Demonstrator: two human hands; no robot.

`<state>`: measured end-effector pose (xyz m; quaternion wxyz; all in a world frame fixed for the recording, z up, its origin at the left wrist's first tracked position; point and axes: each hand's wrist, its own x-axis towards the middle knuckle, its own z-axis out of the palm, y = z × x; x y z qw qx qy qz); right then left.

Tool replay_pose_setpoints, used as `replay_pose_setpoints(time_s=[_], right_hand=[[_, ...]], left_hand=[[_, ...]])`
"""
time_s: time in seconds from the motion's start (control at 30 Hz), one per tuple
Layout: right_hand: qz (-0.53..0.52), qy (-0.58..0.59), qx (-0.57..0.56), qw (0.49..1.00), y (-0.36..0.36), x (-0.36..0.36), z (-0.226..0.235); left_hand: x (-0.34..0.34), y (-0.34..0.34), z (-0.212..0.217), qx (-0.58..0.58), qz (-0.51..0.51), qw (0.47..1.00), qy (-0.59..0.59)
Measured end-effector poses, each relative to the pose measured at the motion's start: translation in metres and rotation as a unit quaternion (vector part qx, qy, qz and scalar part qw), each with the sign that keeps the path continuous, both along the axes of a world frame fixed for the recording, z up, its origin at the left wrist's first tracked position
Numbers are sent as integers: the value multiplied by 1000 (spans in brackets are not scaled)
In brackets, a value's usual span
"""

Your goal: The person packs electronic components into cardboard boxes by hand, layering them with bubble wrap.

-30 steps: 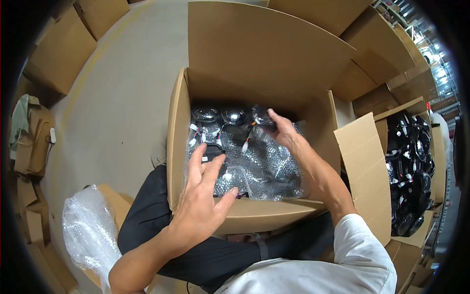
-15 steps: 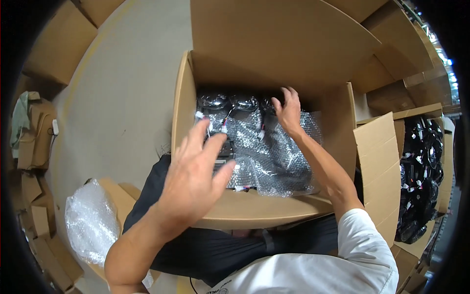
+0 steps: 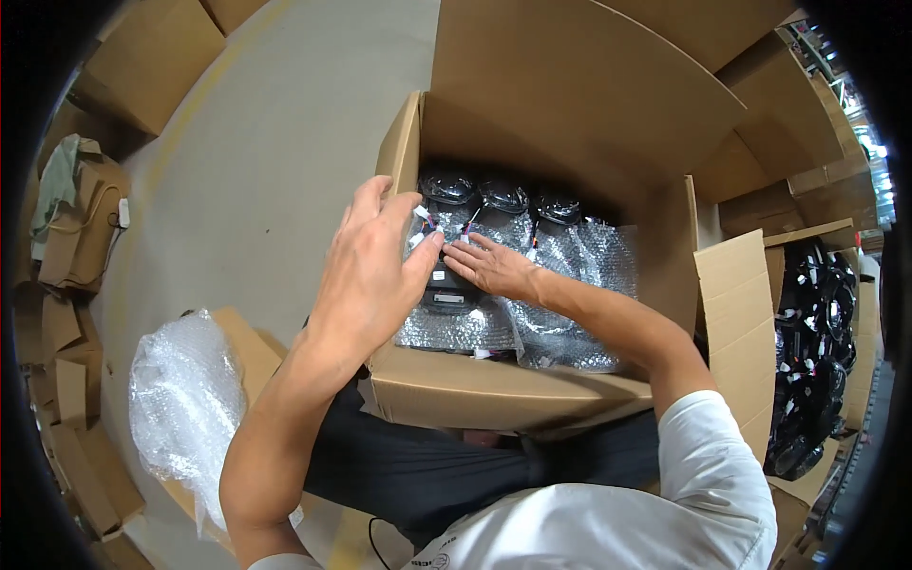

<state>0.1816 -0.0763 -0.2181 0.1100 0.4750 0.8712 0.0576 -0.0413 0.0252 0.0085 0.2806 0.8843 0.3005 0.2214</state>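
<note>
In front of me an open cardboard box (image 3: 513, 404) holds black glossy rounded parts (image 3: 503, 198) along its far side, with white-plugged cables between them. Clear bubble wrap (image 3: 570, 332) covers much of what lies nearer. My right hand (image 3: 496, 269) is laid out flat, fingertips at the edge of a black part with pale labels (image 3: 448, 285). By the box's left wall, my left hand (image 3: 366, 271) has its fingers apart, its thumb close to white cable connectors; it hides part of that wall. Whether the left fingertips touch anything is hidden.
To the right stands another open box with many black parts (image 3: 807, 361), its flap (image 3: 736, 342) raised toward me. A bundle of bubble wrap (image 3: 185, 399) lies on cardboard at the left. More cartons (image 3: 152, 71) line both sides.
My right hand has come from the far black parts toward the left middle of the box. My left hand has moved up to the left wall. The view has shifted slightly.
</note>
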Motion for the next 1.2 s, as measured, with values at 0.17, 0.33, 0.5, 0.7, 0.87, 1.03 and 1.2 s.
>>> replay_pose_setpoints(time_s=[0.17,0.33,0.5,0.7,0.87,1.03,1.2], right_hand=[[9,99,2,995,3,-5,-11],[91,124,114,981,11,-19,-6],[77,155,81,982,6,-17,28],[-280,482,-20,830,-55,-5,108],[-526,653,222,498,-77,109,68],[-631,718,247,162,-108,186,-11],[-694,569,286,336,-147,243,-73]], left_hand=[[5,-5,1,11,-25,1000,6],[9,-4,5,8,-26,1000,-13],[14,-7,5,-4,-20,1000,-13],[12,-13,20,-12,-30,999,-14],[27,-22,24,-16,-68,997,-12],[33,-25,17,-5,-77,997,15],[50,-29,19,-21,-111,993,25]])
